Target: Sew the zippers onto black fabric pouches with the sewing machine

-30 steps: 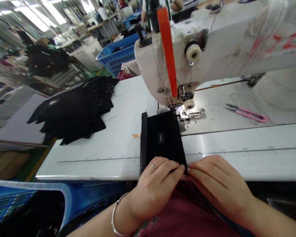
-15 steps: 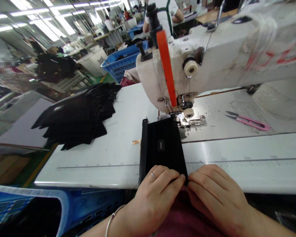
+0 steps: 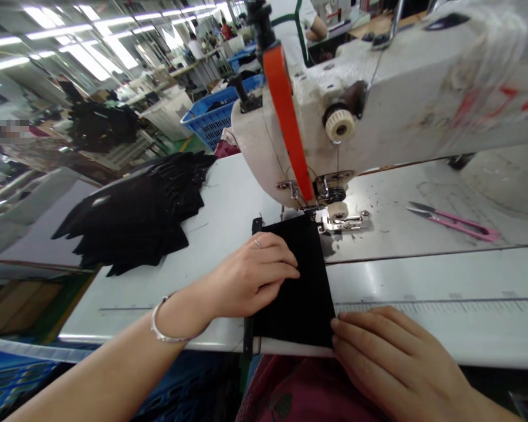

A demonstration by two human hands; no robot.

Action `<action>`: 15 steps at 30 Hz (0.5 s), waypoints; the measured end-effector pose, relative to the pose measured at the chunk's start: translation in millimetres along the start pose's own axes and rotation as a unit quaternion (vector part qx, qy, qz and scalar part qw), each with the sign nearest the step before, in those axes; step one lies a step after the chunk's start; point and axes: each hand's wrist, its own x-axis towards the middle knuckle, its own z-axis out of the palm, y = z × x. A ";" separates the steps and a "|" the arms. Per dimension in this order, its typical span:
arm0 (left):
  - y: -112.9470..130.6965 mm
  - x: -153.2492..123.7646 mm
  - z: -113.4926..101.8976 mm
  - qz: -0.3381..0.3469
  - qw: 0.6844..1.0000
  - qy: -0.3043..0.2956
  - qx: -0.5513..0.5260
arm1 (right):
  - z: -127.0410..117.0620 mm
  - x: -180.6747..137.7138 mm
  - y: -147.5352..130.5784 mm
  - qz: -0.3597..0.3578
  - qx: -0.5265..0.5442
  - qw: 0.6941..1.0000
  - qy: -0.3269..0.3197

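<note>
A flat black fabric pouch [image 3: 310,299] lies on the white table, its far right corner at the presser foot [image 3: 341,221] of the sewing machine [image 3: 405,99]. My left hand [image 3: 255,272] rests across the left half of the pouch, fingers bent together and closed on the cloth. That hand covers the spot of the small label. At the near right corner, the fingertips of my right hand [image 3: 387,351] pinch the pouch edge. A dark strip shows along the pouch's left side, partly behind my left wrist.
Pink-handled thread snips [image 3: 462,224] lie right of the machine's foot. A pile of black cut pieces [image 3: 136,205] covers the table's left side. Blue crates stand below the near edge [image 3: 17,381] and behind the table [image 3: 211,114]. A co-worker [image 3: 290,29] is beyond the machine.
My left hand has moved from the near edge up and left onto the pouch, hiding its label. The near edge now lies spread flatter. My right hand stays at the near right corner.
</note>
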 end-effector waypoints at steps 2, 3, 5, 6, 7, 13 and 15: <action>-7.8 2.4 -1.3 0.018 0.999 -0.027 -0.016 | 0.0 -0.5 0.7 0.001 -0.005 1.000 -0.005; -8.8 4.7 -1.9 0.021 0.999 -0.041 -0.014 | -0.6 -0.5 1.1 0.001 -0.007 1.000 -0.008; -7.7 11.3 -3.0 0.028 0.997 -0.076 -0.001 | -2.4 -0.3 2.1 -0.002 -0.012 1.000 -0.022; -6.6 15.1 -3.5 0.033 0.995 -0.092 0.008 | -3.4 -0.1 2.5 -0.005 -0.013 1.000 -0.026; -5.5 18.7 -4.0 0.036 0.994 -0.106 0.018 | -4.3 0.0 2.9 -0.006 -0.014 1.000 -0.027; -2.3 26.7 -0.1 0.018 0.995 -0.090 0.047 | -5.1 -0.6 3.9 -0.009 -0.011 0.999 -0.029; -1.2 25.3 4.3 0.003 0.994 -0.083 0.068 | -5.5 -1.1 3.9 -0.006 -0.013 1.000 -0.026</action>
